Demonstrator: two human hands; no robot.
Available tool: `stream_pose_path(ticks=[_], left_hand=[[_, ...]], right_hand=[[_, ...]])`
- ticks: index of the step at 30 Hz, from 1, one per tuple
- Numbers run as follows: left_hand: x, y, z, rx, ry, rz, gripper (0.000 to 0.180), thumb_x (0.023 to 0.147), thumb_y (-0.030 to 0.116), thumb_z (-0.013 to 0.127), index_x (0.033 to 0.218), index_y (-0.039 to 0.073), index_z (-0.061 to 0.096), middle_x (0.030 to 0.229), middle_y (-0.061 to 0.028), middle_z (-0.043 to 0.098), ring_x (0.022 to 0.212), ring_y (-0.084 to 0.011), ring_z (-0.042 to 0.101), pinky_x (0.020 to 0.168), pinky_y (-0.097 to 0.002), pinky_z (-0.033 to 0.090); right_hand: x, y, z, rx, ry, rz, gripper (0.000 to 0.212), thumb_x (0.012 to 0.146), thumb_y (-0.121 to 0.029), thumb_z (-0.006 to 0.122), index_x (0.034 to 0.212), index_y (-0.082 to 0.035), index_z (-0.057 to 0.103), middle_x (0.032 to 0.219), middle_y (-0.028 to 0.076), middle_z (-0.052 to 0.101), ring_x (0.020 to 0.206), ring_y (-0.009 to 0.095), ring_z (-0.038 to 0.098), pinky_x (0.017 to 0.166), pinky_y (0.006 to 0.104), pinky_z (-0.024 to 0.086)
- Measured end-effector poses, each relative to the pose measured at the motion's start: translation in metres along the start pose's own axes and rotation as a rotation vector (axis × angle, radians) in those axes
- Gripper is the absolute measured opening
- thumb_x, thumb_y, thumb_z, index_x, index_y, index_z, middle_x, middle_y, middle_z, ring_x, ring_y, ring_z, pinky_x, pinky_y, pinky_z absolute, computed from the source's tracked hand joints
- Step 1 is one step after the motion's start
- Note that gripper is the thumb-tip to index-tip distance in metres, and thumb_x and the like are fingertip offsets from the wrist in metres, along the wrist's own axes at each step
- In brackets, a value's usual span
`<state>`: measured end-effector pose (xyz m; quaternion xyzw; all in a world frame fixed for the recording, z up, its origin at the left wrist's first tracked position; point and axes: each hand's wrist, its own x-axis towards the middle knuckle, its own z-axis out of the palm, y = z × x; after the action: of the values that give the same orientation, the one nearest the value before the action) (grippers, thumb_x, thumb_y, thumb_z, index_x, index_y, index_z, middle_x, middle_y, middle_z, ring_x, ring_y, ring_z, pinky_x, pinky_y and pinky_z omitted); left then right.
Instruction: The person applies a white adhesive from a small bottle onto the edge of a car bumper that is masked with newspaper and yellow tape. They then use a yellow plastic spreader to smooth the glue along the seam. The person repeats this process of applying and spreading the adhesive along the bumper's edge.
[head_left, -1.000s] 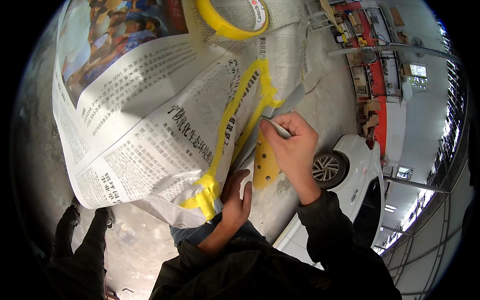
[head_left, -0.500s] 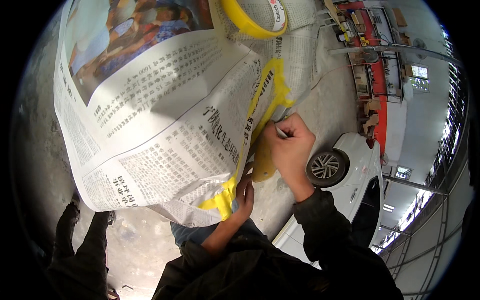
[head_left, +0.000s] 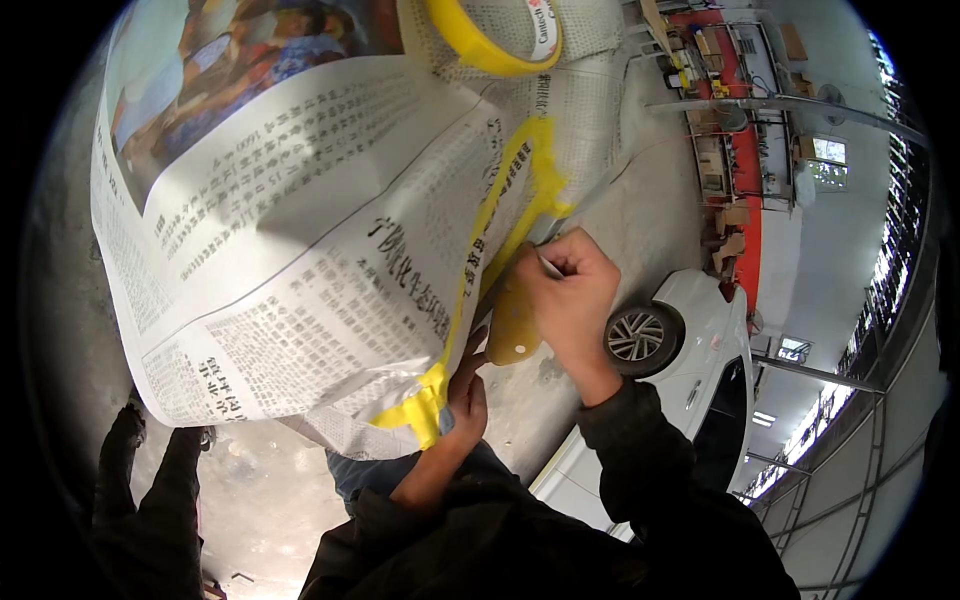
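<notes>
Newspaper sheets (head_left: 290, 240) cover a large rounded object, their edges held by strips of yellow masking tape (head_left: 415, 408). A yellow tape roll (head_left: 480, 45) lies on top at the far side. Below the taped edge shows a flat yellowish-brown piece (head_left: 513, 330) with a small hole in it. My right hand (head_left: 570, 300) is closed in a pinch just beside the taped edge; a small pale bit shows between thumb and finger, too small to name. My left hand (head_left: 468, 405) is lower down, fingers bent against the lower end of the yellowish-brown piece, fingertips partly hidden.
A white car (head_left: 680, 370) stands on the concrete floor to the right. Beyond it are shelves with boxes (head_left: 728, 215) along a red-and-white wall, and a metal post (head_left: 780, 108). At the lower left, another person's dark-trousered legs (head_left: 150, 490) stand close by.
The whole view has shifted slightly, so the covered object and both hands sit a little further left. My right hand keeps its pinch, and my left hand stays low by the edge.
</notes>
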<state>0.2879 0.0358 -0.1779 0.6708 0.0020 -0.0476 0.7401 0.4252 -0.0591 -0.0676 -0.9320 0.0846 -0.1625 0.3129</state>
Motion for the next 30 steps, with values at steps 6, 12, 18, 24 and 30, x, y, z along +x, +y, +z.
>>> stream_pose_path(ticks=[6, 12, 18, 24, 30], left_hand=[[0.000, 0.001, 0.004, -0.088, 0.021, -0.047, 0.038, 0.082, -0.013, 0.045, 0.112, 0.001, 0.063, 0.134, -0.0189, 0.059, 0.122, -0.0363, 0.056, 0.105, -0.0402, 0.041], [0.006, 0.012, -0.004, -0.025, -0.053, -0.063, 0.038, 0.083, -0.012, 0.045, 0.111, 0.003, 0.064, 0.133, -0.0185, 0.059, 0.123, -0.0357, 0.055, 0.105, -0.0401, 0.041], [0.003, 0.007, -0.004, -0.015, -0.033, -0.065, 0.034, 0.083, -0.012, 0.046, 0.107, 0.002, 0.064, 0.132, -0.0166, 0.061, 0.122, -0.0349, 0.056, 0.105, -0.0398, 0.041], [0.002, 0.004, -0.002, -0.025, -0.020, -0.032, 0.033, 0.083, -0.012, 0.047, 0.107, 0.002, 0.064, 0.132, -0.0169, 0.060, 0.121, -0.0348, 0.057, 0.104, -0.0402, 0.042], [0.004, 0.007, -0.003, -0.026, -0.058, -0.079, 0.033, 0.082, -0.011, 0.047, 0.107, 0.002, 0.064, 0.132, -0.0179, 0.060, 0.120, -0.0352, 0.057, 0.104, -0.0407, 0.043]], right_hand=[[0.007, -0.009, 0.000, 0.055, 0.017, 0.087, 0.022, 0.077, 0.000, 0.072, 0.066, -0.001, 0.053, 0.056, 0.000, 0.053, 0.056, 0.002, 0.044, 0.051, 0.0240, 0.039], [0.014, -0.009, -0.005, 0.011, 0.010, 0.039, 0.021, 0.076, 0.000, 0.072, 0.066, -0.002, 0.053, 0.056, -0.001, 0.051, 0.057, 0.001, 0.043, 0.051, 0.0242, 0.038], [0.014, -0.005, -0.003, 0.050, -0.023, 0.052, 0.023, 0.076, 0.000, 0.072, 0.065, -0.002, 0.052, 0.055, -0.001, 0.050, 0.057, 0.002, 0.042, 0.051, 0.0238, 0.038], [0.009, -0.006, -0.003, 0.003, -0.086, -0.010, 0.022, 0.077, 0.000, 0.071, 0.067, -0.002, 0.052, 0.054, -0.001, 0.050, 0.056, 0.001, 0.042, 0.051, 0.0219, 0.038], [0.008, -0.004, -0.004, 0.026, -0.089, 0.028, 0.022, 0.077, 0.000, 0.071, 0.067, -0.002, 0.052, 0.054, -0.001, 0.050, 0.055, 0.001, 0.042, 0.050, 0.0225, 0.039]])
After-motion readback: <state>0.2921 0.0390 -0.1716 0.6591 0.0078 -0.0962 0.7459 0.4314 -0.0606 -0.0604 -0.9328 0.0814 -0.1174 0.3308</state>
